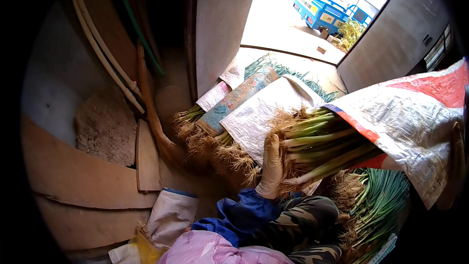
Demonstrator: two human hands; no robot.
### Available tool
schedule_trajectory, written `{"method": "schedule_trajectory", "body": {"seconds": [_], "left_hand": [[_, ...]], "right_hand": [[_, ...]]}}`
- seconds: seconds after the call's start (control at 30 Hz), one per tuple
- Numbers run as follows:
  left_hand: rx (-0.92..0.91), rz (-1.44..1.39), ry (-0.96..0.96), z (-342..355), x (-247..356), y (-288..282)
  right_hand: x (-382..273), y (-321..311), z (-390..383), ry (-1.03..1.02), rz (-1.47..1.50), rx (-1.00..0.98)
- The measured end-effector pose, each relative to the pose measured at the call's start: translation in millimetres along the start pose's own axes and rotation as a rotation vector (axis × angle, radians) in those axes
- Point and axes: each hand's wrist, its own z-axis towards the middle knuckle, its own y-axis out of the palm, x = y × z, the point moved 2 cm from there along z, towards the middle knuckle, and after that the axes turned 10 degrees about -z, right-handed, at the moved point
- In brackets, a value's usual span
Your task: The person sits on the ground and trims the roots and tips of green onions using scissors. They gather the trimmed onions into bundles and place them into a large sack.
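A bundle of green onions (322, 146) with white stalks and hairy roots sticks out of a white woven sack with red and blue print (415, 122), held up at the right. My left hand (271, 168), in a pale glove with a blue sleeve cover, presses flat against the root end of this bundle. A tan shape at the far right rim, probably my right hand (457, 166), lies against the sack; its grip is not clear.
More sack-wrapped onion bundles (254, 112) lie on the floor toward the open doorway (293, 24). Loose green onions (376, 205) lie at the lower right. A broom (154, 117), wooden boards (146, 156), white pipes (105, 54) and a white bag (171, 215) are at the left.
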Motion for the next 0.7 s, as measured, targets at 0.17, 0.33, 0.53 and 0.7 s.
{"method": "schedule_trajectory", "body": {"seconds": [0.17,0.33,0.53,0.7], "left_hand": [[0.437,0.210,0.718,69,99,-119],[0.749,0.328,0.737,114,155,-231],[1.091,0.897,0.675,123,138,-425],[0.854,1.846,0.800,152,164,-316]], "right_hand": [[116,108,-4,0.254,0.204,-0.493],[221,260,-79,0.470,0.340,-0.734],[386,387,-233,0.637,0.028,-0.848],[424,341,-206,0.965,0.242,-0.827]]}}
